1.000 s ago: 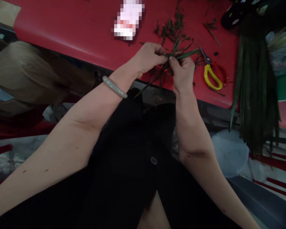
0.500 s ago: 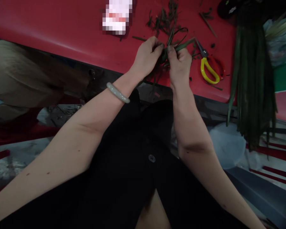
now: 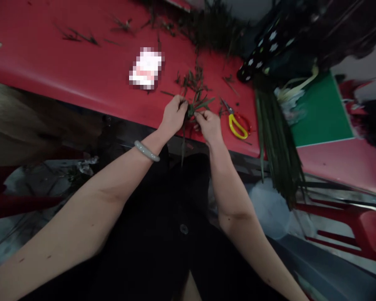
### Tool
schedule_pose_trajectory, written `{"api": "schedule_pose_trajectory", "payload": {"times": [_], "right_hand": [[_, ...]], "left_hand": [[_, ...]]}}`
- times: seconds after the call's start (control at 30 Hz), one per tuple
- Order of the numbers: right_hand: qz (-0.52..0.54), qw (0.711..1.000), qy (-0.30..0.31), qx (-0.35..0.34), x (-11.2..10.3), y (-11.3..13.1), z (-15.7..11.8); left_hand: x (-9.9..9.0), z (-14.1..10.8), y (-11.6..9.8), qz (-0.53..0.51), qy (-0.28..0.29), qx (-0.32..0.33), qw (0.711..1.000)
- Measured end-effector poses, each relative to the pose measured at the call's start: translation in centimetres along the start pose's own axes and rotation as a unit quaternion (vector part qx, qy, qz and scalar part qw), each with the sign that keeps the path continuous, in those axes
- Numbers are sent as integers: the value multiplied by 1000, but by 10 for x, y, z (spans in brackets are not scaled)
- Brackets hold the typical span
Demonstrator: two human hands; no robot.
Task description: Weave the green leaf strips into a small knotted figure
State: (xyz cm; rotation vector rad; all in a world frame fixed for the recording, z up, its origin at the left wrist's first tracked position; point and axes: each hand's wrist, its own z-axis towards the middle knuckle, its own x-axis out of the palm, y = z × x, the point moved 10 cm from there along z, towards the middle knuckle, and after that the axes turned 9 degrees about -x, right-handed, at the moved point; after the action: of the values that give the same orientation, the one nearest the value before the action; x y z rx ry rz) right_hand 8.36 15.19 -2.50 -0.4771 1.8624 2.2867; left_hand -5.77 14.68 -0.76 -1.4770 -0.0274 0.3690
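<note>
Between my hands, near the front edge of the red table (image 3: 113, 90), is a small bundle of green leaf strips (image 3: 191, 109) with ends sticking out to the right and one long strip hanging down. My left hand (image 3: 175, 113) pinches its left side. On its right side, the fingers of my right hand (image 3: 208, 124) are closed on it. Scissors (image 3: 237, 125) with one yellow and one red handle lie to the right of my right hand. Cut leaf scraps (image 3: 192, 79) lie just behind the bundle.
A pixelated white card-like item (image 3: 146, 69) lies behind left. Long green leaves (image 3: 277, 138) hang over the table's edge at right, beside a green board (image 3: 322, 113). More leaf pieces (image 3: 219, 31) are piled at the back. A red stool (image 3: 372, 230) stands lower right.
The view has tilted up, showing more of the table's back. The long leaf on the bundle's right has shifted, and its strips now fan out by my right hand. Both hands still hold the bundle.
</note>
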Motion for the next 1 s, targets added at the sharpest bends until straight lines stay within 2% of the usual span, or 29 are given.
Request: {"api": "schedule_pose_trajectory", "payload": {"times": [0.27,0.47,0.7,0.87,1.0], "right_hand": [[17,999,-38,15,-4,-1,-5],[23,999,-35,21,1,5,-11],[18,999,-46,-10,1,2,-9],[38,998,-42,-30,5,-7,-5],[10,997,-69,-25,-1,-2,-7]], "left_hand": [[7,-7,1,-4,62,-8,998],[5,-7,2,-55,69,-16,996],[-4,-7,2,-52,37,-32,997],[8,-4,0,-67,74,18,995],[9,-2,-1,-77,57,52,994]]}}
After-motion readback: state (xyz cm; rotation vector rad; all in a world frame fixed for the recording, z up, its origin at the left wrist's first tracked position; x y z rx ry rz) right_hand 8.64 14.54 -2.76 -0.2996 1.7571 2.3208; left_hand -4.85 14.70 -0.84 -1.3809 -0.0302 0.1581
